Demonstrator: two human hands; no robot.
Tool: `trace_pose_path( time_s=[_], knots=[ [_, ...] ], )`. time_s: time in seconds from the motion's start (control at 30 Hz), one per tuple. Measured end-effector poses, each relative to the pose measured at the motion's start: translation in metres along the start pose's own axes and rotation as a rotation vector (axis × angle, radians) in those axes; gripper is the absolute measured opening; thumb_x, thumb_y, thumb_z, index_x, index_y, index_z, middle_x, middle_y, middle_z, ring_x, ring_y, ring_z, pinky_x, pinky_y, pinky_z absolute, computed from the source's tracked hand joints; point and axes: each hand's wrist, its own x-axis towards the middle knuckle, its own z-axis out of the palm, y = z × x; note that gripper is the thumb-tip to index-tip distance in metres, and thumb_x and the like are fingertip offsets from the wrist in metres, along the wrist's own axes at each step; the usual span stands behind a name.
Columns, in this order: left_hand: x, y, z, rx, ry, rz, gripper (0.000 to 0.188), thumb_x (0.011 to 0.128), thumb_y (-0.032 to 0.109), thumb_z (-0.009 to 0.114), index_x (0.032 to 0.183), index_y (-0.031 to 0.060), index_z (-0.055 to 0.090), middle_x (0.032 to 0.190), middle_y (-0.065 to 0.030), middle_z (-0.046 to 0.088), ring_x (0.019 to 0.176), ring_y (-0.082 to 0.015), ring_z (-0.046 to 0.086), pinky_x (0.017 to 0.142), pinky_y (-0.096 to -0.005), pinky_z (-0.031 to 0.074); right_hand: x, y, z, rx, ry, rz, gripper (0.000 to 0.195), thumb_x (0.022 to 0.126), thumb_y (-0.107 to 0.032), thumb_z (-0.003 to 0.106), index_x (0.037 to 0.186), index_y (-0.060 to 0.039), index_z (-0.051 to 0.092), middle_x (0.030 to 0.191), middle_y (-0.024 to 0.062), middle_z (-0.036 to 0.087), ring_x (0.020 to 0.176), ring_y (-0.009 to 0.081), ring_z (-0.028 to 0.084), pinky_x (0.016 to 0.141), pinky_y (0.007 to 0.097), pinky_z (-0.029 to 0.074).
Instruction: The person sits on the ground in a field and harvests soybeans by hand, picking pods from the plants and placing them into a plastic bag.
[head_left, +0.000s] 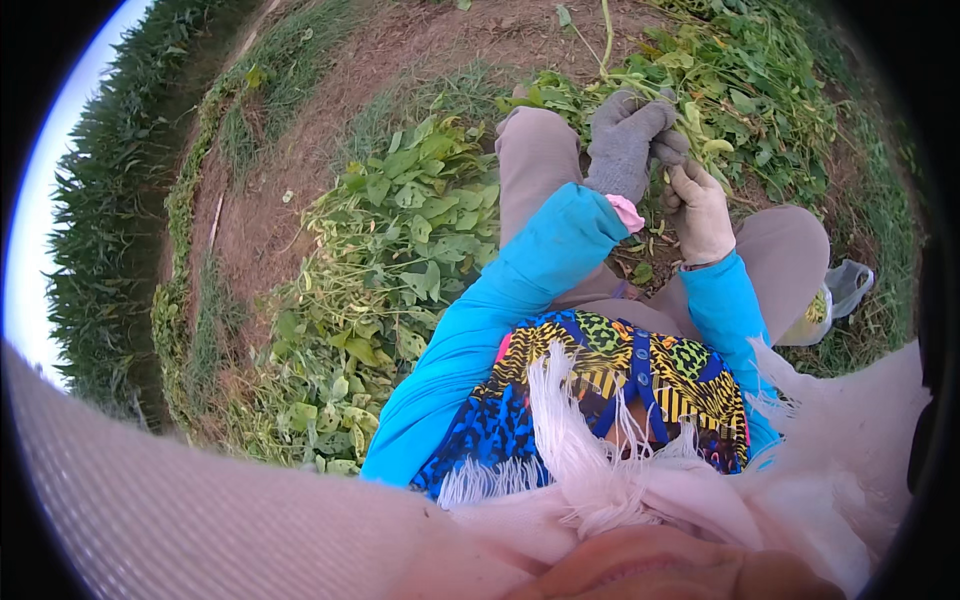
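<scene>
My left hand (630, 139), in a grey knitted glove, is closed around the stem of an uprooted bean plant (609, 45). The stalk rises above the fist, and pale green pods (716, 145) hang beside its fingers. Right against the left fingertips, my right hand (696, 206) pinches a small green bit of the plant (666, 177), mostly hidden by the fingers. Both hands are above the ground between my bent knees. Below them, loose pods (658, 244) lie scattered on the soil.
A heap of leafy bean plants (412, 210) lies left of my legs. More cut plants (750, 97) lie beyond my hands. By my right knee stands a translucent plastic bag (817, 315) with pods inside. Tall green crops (105, 217) line the far left.
</scene>
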Motion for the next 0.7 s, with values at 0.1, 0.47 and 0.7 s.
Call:
trace_pose_path(
  time_s=[0.1, 0.47, 0.7],
  knots=[
    [-0.012, 0.026, -0.009, 0.026, 0.018, 0.097, 0.018, 0.093, 0.005, 0.06, 0.109, -0.0017, 0.059, 0.082, -0.01, 0.066, 0.063, -0.0178, 0.067, 0.05, -0.0277, 0.056, -0.013, -0.008, 0.024, -0.207, -0.039, -0.1, 0.025, 0.098, -0.022, 0.06, 0.106, 0.0012, 0.065, 0.081, 0.0002, 0.057, 0.072, 0.0096, 0.051, 0.066, 0.0243, 0.041],
    [-0.131, 0.263, -0.137, 0.031, 0.472, 0.61, 0.032, 0.102, 0.036, 0.051, 0.106, 0.0074, 0.066, 0.057, 0.0057, 0.056, 0.043, 0.0008, 0.046, 0.034, -0.0141, 0.037, -0.028, -0.021, -0.038, -0.105, -0.097, 0.191, 0.025, 0.097, -0.02, 0.061, 0.111, 0.0002, 0.065, 0.084, -0.0008, 0.061, 0.072, 0.008, 0.054, 0.066, 0.0228, 0.045],
    [-0.248, 0.235, -0.409, 0.192, 1.579, 0.413, 0.018, 0.097, 0.011, 0.061, 0.109, -0.0023, 0.065, 0.092, -0.0089, 0.068, 0.069, -0.0128, 0.059, 0.06, -0.0236, 0.052, -0.021, -0.028, -0.08, 0.074, 0.093, 0.097, 0.024, 0.099, -0.019, 0.06, 0.112, 0.0005, 0.065, 0.084, 0.0001, 0.06, 0.071, 0.0089, 0.053, 0.064, 0.0238, 0.045]
  ],
)
